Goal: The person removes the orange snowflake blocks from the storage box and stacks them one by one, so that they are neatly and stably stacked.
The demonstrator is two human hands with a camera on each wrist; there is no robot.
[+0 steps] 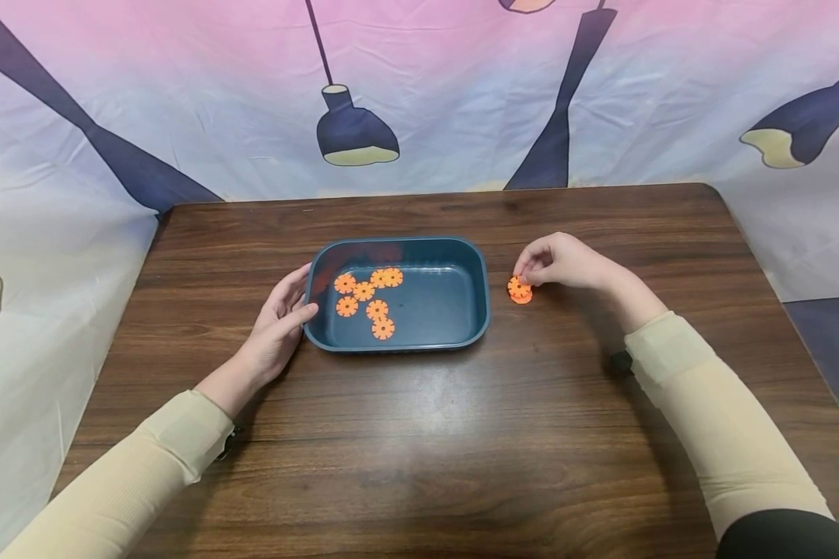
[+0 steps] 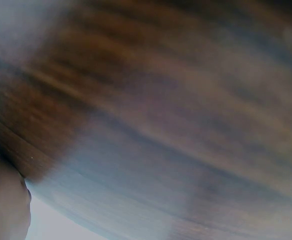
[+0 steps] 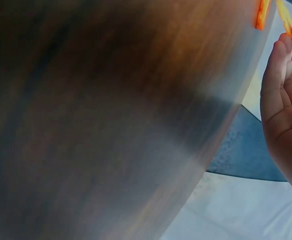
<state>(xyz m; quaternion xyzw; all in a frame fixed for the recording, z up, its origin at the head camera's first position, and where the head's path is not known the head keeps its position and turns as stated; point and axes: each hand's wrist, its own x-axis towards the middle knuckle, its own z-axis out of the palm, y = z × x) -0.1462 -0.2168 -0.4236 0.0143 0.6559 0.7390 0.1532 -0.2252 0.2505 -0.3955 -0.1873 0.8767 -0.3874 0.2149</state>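
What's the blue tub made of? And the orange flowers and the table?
Blue tub: probably smooth plastic, slightly shiny, with reflections on its inner wall. Orange flowers: likely plastic, thin and evenly coloured, with neat notches; finish unclear. Table: wood or wood-look laminate, with streaky grain and a glossy patch.

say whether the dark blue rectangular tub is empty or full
Neither: orange flower-shaped discs lie toward the left inside the tub, its right side bare.

No text, label, brand, number or sign can be read: none on the dark-blue plastic tray (image 1: 440, 304), the orange notched discs (image 1: 383, 332) inside and beside it, the wood-grain table (image 1: 447, 450) under it or the lamp-print cloth (image 1: 454, 116) behind it.
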